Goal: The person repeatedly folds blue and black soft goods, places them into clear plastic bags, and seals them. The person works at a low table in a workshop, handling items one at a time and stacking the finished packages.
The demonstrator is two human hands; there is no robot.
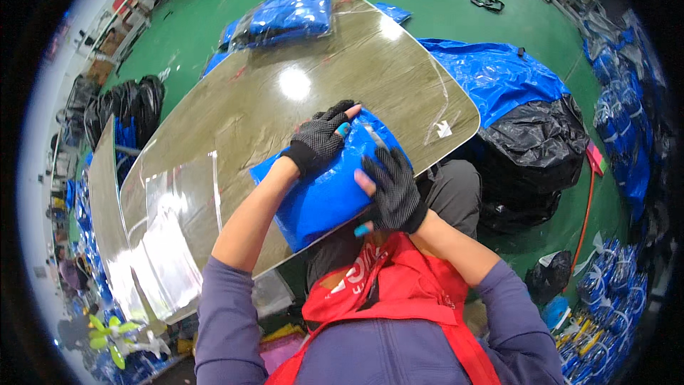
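A folded blue plastic sheet (324,203) lies at the near edge of the table, one corner hanging over the edge. My left hand (320,141), in a black dotted glove with bare fingertips, rests flat across its far side, fingers stretched to the right. On its right part my right hand (393,189), gloved alike, presses down with thumb and fingers apart. Both hands have a blue wrap on a digit. A small whitish strip (374,135) shows on the sheet beyond my right fingertips.
The brown table (342,64) has rounded corners. Clear plastic bags (167,242) lie at its left, a bagged blue bundle (281,18) at its far edge. A blue-and-black sheet heap (527,135) stands right. Blue bundles (613,271) and an orange-handled tool (586,207) are farther right.
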